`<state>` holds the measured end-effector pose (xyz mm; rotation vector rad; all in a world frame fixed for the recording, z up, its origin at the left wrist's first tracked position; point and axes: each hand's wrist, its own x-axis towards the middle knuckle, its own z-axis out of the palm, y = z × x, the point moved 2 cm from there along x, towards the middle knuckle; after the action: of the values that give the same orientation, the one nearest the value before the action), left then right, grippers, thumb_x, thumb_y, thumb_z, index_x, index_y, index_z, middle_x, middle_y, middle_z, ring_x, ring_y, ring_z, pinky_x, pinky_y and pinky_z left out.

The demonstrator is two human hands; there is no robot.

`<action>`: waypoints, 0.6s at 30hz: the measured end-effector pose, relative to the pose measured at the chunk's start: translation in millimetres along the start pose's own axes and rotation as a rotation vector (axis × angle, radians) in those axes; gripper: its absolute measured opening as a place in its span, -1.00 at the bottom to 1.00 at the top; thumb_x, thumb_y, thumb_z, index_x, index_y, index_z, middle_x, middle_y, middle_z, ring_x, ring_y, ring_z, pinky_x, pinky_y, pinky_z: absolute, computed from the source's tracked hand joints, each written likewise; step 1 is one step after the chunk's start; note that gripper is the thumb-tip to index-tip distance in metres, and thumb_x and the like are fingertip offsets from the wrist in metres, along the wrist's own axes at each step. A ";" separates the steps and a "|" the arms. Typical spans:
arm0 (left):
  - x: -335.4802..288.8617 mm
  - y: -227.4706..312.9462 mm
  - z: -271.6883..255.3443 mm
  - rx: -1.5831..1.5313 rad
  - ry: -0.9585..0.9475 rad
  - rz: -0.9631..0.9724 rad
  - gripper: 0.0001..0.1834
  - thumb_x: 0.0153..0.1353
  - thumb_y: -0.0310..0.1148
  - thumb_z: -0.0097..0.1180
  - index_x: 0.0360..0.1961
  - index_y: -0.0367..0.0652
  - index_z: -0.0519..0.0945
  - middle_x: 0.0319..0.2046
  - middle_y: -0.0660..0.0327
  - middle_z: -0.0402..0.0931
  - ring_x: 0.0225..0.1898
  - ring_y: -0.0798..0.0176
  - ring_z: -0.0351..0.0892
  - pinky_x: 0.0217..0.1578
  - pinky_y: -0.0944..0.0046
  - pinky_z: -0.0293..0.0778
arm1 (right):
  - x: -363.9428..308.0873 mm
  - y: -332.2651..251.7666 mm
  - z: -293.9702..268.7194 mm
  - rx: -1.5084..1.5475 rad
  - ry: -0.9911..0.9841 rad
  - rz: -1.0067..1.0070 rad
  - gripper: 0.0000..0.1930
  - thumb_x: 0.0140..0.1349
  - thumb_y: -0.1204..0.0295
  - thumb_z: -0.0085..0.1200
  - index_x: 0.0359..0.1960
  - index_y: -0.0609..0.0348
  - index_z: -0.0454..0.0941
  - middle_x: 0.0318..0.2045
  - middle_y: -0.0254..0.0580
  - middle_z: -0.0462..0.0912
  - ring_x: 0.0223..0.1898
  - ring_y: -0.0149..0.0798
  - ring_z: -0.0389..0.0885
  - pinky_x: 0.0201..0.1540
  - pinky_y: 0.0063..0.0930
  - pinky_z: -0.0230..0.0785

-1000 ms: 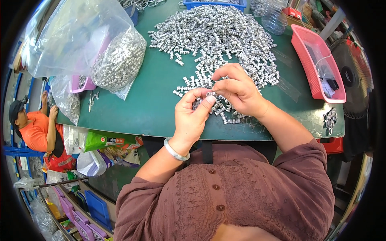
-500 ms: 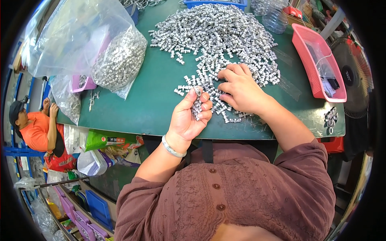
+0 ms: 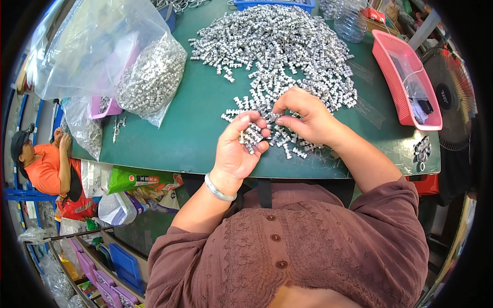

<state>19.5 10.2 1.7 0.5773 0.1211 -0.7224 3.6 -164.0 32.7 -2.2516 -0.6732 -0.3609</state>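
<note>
A big heap of small silver metal fittings (image 3: 277,46) covers the far half of the green table (image 3: 195,113). My left hand (image 3: 238,149) is cupped palm-up near the front edge and holds a bunch of these fittings (image 3: 252,136) against its fingers. My right hand (image 3: 304,115) rests on the near fringe of the heap, its fingertips pinching a fitting right beside the left hand's bunch. A silver bangle (image 3: 218,189) circles my left wrist.
A clear plastic bag of fittings (image 3: 149,77) lies at the table's left. A pink tray (image 3: 411,77) stands at the right, with a fan (image 3: 449,102) beyond it. A person in an orange shirt (image 3: 43,164) sits at the far left. Bags and blue bins sit below the table.
My right hand went down onto the fringe of the heap, then came back to the left hand with a fitting. My left hand has tilted slightly and keeps its bunch.
</note>
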 end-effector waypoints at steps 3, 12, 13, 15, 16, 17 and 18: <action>0.6 -4.0 -3.5 0.107 0.004 -0.013 -0.82 0.14 -0.31 0.00 -0.25 -0.12 0.48 -0.44 0.24 0.42 -0.43 0.30 0.37 -0.57 0.45 0.28 | -2.6 0.9 2.2 0.307 0.060 0.140 -0.85 0.03 0.54 0.09 -0.32 0.20 0.49 -0.44 -0.27 0.50 -0.34 -0.34 0.47 -0.22 -0.49 0.29; -5.5 -7.5 11.1 0.557 -0.089 0.373 -0.74 0.07 -0.54 0.10 -0.17 -0.15 0.47 -0.45 0.33 0.41 -0.54 0.53 0.34 -0.62 0.59 0.23 | -4.7 3.3 6.2 0.615 -0.005 0.141 -0.84 0.13 0.53 0.03 -0.23 0.26 0.48 -0.38 -0.28 0.56 -0.29 -0.47 0.49 -0.20 -0.58 0.35; -4.9 -8.4 11.3 0.558 -0.089 0.373 -0.74 0.07 -0.54 0.10 -0.17 -0.15 0.47 -0.45 0.33 0.41 -0.54 0.53 0.34 -0.62 0.59 0.23 | -4.6 3.5 7.0 0.645 -0.011 0.148 -0.84 0.13 0.53 0.04 -0.24 0.26 0.48 -0.38 -0.28 0.56 -0.29 -0.47 0.49 -0.20 -0.58 0.35; -4.3 -7.6 12.2 0.678 -0.099 0.509 -0.81 0.11 -0.52 0.07 -0.21 -0.16 0.48 -0.45 0.32 0.41 -0.56 0.53 0.33 -0.63 0.58 0.24 | -4.6 3.4 7.4 0.675 -0.016 0.155 -0.84 0.12 0.52 0.05 -0.24 0.26 0.49 -0.39 -0.28 0.56 -0.29 -0.47 0.49 -0.20 -0.59 0.35; -4.0 -6.5 11.9 0.678 -0.099 0.509 -0.81 0.11 -0.52 0.07 -0.21 -0.16 0.48 -0.45 0.32 0.41 -0.56 0.53 0.33 -0.63 0.58 0.24 | -4.5 2.8 6.9 0.657 -0.044 0.168 -0.84 0.13 0.50 0.05 -0.25 0.26 0.49 -0.38 -0.28 0.56 -0.29 -0.48 0.49 -0.20 -0.59 0.35; -2.5 -6.2 10.1 0.566 -0.064 0.393 -0.86 0.15 -0.49 0.03 -0.23 -0.16 0.46 -0.45 0.30 0.40 -0.53 0.49 0.34 -0.61 0.55 0.24 | -5.0 2.8 6.6 0.638 -0.071 0.182 -0.84 0.14 0.48 0.05 -0.25 0.26 0.50 -0.38 -0.28 0.56 -0.28 -0.48 0.49 -0.20 -0.60 0.35; -1.1 -6.1 8.2 0.453 -0.029 0.278 -0.89 0.19 -0.45 -0.02 -0.25 -0.16 0.45 -0.45 0.28 0.39 -0.50 0.44 0.34 -0.59 0.52 0.25 | -5.1 3.1 6.9 0.638 -0.069 0.184 -0.84 0.14 0.48 0.05 -0.25 0.26 0.50 -0.38 -0.28 0.56 -0.28 -0.48 0.49 -0.20 -0.60 0.35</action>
<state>13.9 2.8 6.2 0.9939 -0.1533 -0.4850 1.6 -162.6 24.0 -1.6988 -0.5168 0.0287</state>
